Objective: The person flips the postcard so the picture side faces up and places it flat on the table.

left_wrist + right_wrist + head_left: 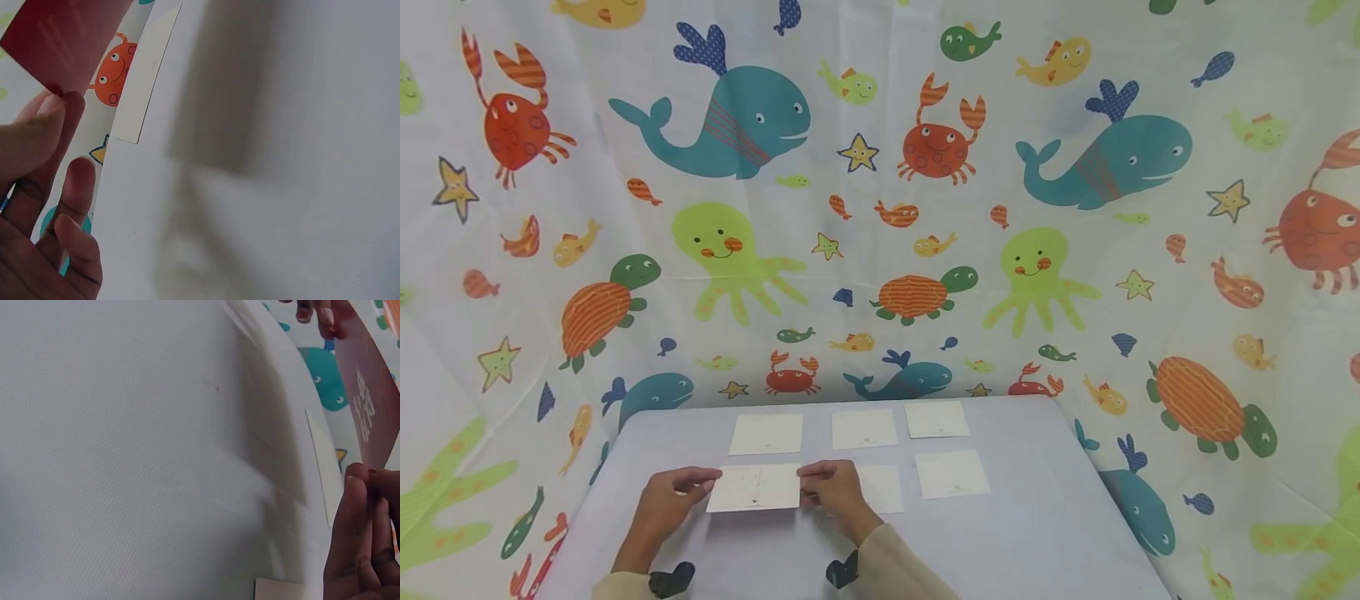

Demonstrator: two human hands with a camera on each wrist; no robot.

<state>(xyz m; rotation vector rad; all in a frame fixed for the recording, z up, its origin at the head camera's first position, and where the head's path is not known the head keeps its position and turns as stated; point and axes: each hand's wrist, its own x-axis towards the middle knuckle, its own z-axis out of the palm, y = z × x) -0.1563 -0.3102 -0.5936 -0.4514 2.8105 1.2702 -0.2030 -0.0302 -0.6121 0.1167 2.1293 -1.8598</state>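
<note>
A card (754, 487) is held up by both hands, over the near left part of the table. Its pale face, with faint marks and a small print near the lower edge, shows in the head view. The underside is red in the left wrist view, and white lettering shows on the red side (369, 387) in the right wrist view. My left hand (664, 507) pinches the left edge between thumb and forefinger, other fingers loosely bent. At the opposite edge my right hand (837, 493) pinches it too, partly covering a white card (882, 490) lying behind.
Several other white cards lie on the white table (1037, 517): a left back card (767, 434), a middle back card (864, 428), a right back card (937, 419) and a front right card (952, 475). A curtain (880, 242) printed with sea animals hangs behind.
</note>
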